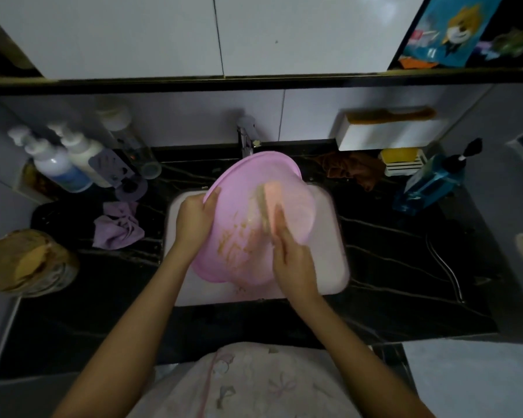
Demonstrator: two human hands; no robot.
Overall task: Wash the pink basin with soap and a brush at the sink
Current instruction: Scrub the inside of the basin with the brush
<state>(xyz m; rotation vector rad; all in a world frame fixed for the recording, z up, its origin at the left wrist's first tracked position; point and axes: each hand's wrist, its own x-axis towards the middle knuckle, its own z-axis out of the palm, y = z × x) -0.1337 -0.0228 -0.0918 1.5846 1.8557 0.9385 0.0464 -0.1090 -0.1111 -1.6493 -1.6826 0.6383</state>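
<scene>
While the pink basin (248,176) is sitting tilted in the white sink (329,245), its open side facing the person, the left hand (194,217) is gripping its rim on the sink's left side. The right hand (293,260) is clutching a brush (267,203) and pressing it against the basin's inner wall, where brownish smears are showing; the brush and fingers are blurring. Labels are coming out too soft to read: two white pump bottles (58,164) are standing left of the sink, a blue pump bottle (429,182) is leaning to its right, and a bright cartoon packet (453,28) is sitting on a shelf high above and right of it. A faucet (245,140) is rising directly behind the sink. Black veined stone counter (405,267) is surrounding the sink, with a purple cloth (117,230) lying just left of it and a brown cloth (354,171) bunching behind its right corner beside a yellow soap bar (400,154). Pale tiles are covering the wall behind.
</scene>
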